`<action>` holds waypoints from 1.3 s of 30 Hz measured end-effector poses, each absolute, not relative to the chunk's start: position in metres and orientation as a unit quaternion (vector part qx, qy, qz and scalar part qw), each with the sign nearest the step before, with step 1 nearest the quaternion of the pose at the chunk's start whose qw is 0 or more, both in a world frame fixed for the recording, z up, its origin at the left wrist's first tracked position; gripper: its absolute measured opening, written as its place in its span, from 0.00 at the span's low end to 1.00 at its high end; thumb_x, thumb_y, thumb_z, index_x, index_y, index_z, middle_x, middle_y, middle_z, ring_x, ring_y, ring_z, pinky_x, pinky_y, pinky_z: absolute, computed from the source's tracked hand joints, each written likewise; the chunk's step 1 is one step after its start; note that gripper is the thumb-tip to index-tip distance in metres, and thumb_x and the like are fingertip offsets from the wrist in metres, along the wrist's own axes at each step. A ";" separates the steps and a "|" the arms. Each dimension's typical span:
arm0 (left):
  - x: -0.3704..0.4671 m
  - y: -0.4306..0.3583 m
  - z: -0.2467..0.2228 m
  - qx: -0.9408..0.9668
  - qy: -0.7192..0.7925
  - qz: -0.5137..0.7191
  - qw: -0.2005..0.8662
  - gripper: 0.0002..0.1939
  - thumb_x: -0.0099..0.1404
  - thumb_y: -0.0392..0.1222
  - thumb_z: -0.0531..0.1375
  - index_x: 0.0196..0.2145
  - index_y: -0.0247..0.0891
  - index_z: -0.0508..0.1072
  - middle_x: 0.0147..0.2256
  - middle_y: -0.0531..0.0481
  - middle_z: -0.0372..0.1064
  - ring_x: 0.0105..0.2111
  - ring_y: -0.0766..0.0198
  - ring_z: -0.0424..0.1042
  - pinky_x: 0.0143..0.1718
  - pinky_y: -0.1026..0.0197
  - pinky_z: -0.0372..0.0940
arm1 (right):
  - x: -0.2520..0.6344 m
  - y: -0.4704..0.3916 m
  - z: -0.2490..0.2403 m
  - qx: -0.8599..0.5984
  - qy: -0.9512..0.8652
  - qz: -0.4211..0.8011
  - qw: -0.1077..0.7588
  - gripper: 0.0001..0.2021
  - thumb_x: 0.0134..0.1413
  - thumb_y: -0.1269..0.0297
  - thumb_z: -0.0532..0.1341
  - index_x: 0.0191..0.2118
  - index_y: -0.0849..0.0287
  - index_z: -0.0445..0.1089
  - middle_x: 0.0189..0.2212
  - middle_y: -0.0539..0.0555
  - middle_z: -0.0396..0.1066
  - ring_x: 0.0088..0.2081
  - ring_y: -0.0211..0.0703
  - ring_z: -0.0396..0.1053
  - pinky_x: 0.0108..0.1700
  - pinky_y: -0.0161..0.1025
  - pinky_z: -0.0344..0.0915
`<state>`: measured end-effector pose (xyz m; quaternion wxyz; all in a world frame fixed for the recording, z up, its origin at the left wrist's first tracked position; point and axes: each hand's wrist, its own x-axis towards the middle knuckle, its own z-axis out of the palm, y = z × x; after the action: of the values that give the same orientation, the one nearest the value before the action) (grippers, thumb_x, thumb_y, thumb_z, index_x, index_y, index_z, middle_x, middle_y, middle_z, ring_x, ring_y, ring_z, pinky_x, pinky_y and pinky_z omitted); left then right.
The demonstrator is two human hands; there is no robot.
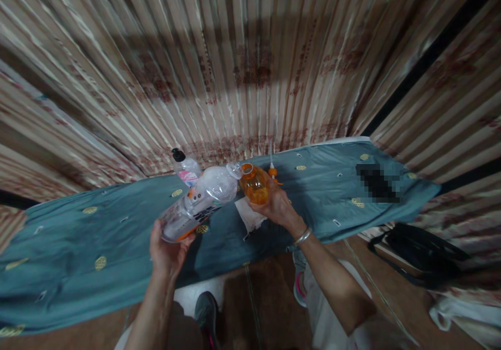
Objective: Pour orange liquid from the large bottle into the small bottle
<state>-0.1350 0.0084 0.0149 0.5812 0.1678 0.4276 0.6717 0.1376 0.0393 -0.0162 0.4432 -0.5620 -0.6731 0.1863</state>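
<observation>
The left hand (169, 251) is gripping the base of a large clear plastic bottle (201, 199), tilting its mouth up-right against the small orange bottle (255, 184) clasped in the right hand (276, 206).

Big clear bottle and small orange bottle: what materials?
Large clear bottle, tilted in the left hand: looks like thin glossy transparent plastic, since you see through it and highlights show; printed label. Small orange bottle, in the right hand: translucent amber, shiny, probably plastic, though glass can't be ruled out.
</observation>
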 end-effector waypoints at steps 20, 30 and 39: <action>-0.141 0.008 0.025 0.175 0.417 0.685 0.571 0.18 0.48 0.40 0.68 0.39 0.33 0.77 0.32 0.48 0.78 0.23 0.57 0.76 0.13 0.62 0.70 | 0.138 0.042 -0.019 -0.538 -0.691 0.167 0.454 0.43 0.45 0.67 0.71 0.67 0.59 0.56 0.60 0.64 0.70 0.61 0.57 0.70 0.62 0.53 0.69; -0.139 0.007 0.030 0.176 0.437 0.687 0.553 0.14 0.55 0.41 0.66 0.40 0.34 0.76 0.32 0.47 0.77 0.22 0.58 0.76 0.12 0.62 0.69 | 0.138 0.040 -0.017 -0.535 -0.698 0.167 0.446 0.44 0.45 0.66 0.71 0.68 0.59 0.54 0.60 0.64 0.70 0.61 0.57 0.70 0.63 0.53 0.68; -0.142 0.005 0.032 0.190 0.429 0.693 0.547 0.16 0.52 0.42 0.69 0.39 0.34 0.77 0.31 0.48 0.78 0.21 0.58 0.76 0.11 0.63 0.69 | 0.138 0.037 -0.014 -0.537 -0.699 0.181 0.436 0.45 0.45 0.66 0.72 0.68 0.59 0.54 0.59 0.64 0.71 0.60 0.57 0.71 0.61 0.52 0.70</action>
<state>-0.1416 0.0050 0.0322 0.5467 0.1897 0.4293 0.6934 0.1379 0.0370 -0.0142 0.4358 -0.5372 -0.6990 0.1813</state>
